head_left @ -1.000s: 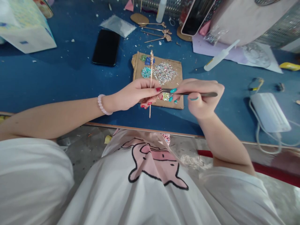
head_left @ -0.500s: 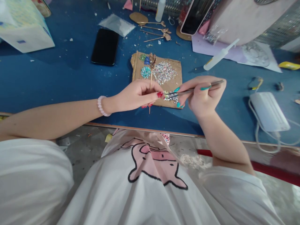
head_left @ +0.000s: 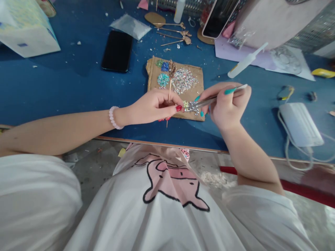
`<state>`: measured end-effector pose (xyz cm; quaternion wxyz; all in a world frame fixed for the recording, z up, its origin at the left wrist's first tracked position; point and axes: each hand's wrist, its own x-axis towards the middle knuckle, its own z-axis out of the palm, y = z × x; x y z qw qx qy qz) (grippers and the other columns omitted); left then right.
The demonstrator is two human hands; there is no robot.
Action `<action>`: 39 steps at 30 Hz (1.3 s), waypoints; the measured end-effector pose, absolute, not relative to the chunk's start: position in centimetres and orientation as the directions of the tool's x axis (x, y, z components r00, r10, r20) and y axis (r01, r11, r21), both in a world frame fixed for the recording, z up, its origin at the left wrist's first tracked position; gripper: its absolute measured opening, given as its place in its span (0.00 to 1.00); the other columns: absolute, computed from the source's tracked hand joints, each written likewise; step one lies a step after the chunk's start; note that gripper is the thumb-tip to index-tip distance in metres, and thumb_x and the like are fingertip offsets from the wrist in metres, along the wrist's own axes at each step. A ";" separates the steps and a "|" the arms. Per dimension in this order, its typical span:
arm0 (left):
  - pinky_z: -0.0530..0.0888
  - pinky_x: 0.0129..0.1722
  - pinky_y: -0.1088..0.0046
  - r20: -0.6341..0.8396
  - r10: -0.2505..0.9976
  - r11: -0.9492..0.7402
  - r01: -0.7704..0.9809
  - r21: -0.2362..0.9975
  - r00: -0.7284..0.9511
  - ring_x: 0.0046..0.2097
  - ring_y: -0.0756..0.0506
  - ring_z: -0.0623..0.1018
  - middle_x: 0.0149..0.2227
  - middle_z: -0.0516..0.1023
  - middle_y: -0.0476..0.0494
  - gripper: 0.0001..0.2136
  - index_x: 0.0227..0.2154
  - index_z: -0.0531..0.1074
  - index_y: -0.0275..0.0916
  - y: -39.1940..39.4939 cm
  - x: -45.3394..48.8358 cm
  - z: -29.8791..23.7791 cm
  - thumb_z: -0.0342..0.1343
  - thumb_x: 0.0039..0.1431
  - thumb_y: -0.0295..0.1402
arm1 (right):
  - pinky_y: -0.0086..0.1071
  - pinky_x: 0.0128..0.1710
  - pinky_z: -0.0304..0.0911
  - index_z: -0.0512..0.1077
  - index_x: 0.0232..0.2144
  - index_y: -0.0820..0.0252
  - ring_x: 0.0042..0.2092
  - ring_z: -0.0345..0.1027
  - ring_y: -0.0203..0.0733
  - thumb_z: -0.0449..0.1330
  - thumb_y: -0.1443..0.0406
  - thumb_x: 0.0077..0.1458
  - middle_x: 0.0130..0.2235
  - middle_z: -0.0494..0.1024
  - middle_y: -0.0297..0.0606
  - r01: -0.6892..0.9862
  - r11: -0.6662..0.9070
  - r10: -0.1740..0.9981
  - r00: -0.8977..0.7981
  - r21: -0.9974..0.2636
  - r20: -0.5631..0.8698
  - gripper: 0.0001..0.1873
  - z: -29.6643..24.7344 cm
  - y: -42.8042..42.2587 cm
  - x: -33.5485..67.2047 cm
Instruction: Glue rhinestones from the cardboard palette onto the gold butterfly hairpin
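My left hand [head_left: 154,106] is closed round a thin gold hairpin [head_left: 170,78] held upright, its ornate head over the cardboard piece [head_left: 195,71]. My right hand [head_left: 225,104] pinches metal tweezers [head_left: 209,101], their tips down among small silver rhinestones [head_left: 192,106] at the cardboard's near edge. A bigger heap of silver rhinestones [head_left: 183,80] and small piles of teal, blue and green stones [head_left: 162,80] lie on the cardboard. Whether the tweezer tips hold a stone I cannot tell.
On the blue table lie a black phone [head_left: 117,51], a clear plastic bag [head_left: 130,27], several gold hairpins [head_left: 174,33], a white glue applicator [head_left: 246,62], a face mask [head_left: 299,124], a box [head_left: 26,31] at far left and a propped phone [head_left: 218,15].
The tweezers tilted down, tips dropping from beside the hairpin shaft into the small stones at the cardboard's near edge. The hairpin turned slightly in my left hand, showing its ornate head.
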<state>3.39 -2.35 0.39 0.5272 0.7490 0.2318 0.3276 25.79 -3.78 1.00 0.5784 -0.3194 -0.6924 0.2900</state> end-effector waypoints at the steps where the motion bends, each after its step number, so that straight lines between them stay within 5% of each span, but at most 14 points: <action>1: 0.67 0.19 0.82 0.246 0.692 -0.337 0.002 0.941 0.679 0.20 0.56 0.70 0.23 0.75 0.53 0.05 0.36 0.77 0.37 -2.4 3.4 0.4 0.58 0.58 0.25 | 0.22 0.11 0.51 0.80 0.25 0.53 0.15 0.62 0.28 0.57 0.42 0.64 0.16 0.70 0.30 0.123 0.627 0.779 -0.113 -0.769 0.617 0.28 1.0 -3.8 25.7; 15: 0.69 0.21 0.83 0.233 0.701 -0.364 0.057 0.930 0.673 0.22 0.56 0.72 0.24 0.76 0.53 0.04 0.34 0.76 0.38 -2.5 3.5 0.7 0.58 0.58 0.26 | 0.24 0.14 0.59 0.80 0.23 0.56 0.16 0.66 0.31 0.61 0.47 0.63 0.17 0.73 0.31 0.093 0.580 0.814 -0.104 -0.809 0.572 0.25 1.8 -4.5 25.1; 39: 0.66 0.20 0.82 0.246 0.722 -0.351 0.037 0.935 0.646 0.21 0.56 0.69 0.22 0.73 0.54 0.03 0.35 0.75 0.37 -2.5 3.5 0.6 0.59 0.57 0.27 | 0.22 0.13 0.58 0.81 0.24 0.53 0.16 0.65 0.28 0.60 0.47 0.64 0.17 0.73 0.27 0.007 0.604 0.794 -0.090 -0.797 0.601 0.23 1.2 -4.0 24.7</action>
